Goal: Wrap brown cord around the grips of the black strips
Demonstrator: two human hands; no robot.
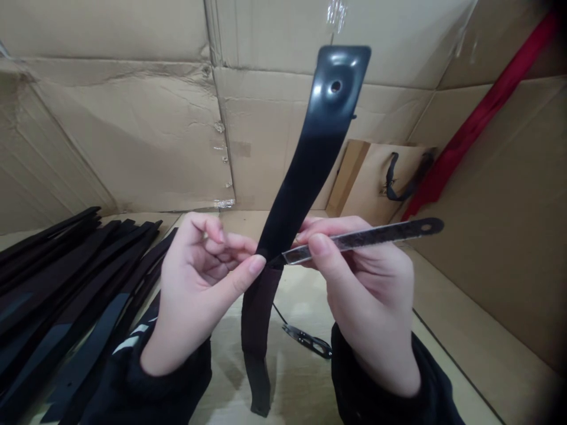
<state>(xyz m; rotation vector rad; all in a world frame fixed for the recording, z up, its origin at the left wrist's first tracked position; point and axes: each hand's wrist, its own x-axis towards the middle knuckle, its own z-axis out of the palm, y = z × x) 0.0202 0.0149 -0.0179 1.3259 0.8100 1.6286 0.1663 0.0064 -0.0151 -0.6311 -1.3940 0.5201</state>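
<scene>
A long black strap (310,159) stands nearly upright in front of me, its glossy top end pierced by a round hole. My left hand (199,289) pinches it at mid-height between thumb and fingers. My right hand (363,295) holds a flat metal ruler (367,237) that points to the right, with its left tip touching the strap where my left hand grips it. The strap's lower part (257,336) hangs down, matte and dark brown.
A pile of several black straps (66,295) lies at the left on the cardboard surface (301,307). Small black snips (310,341) lie below my hands. Cardboard walls (133,130) surround the area. A red strip (487,112) and a black strap lean at the right rear.
</scene>
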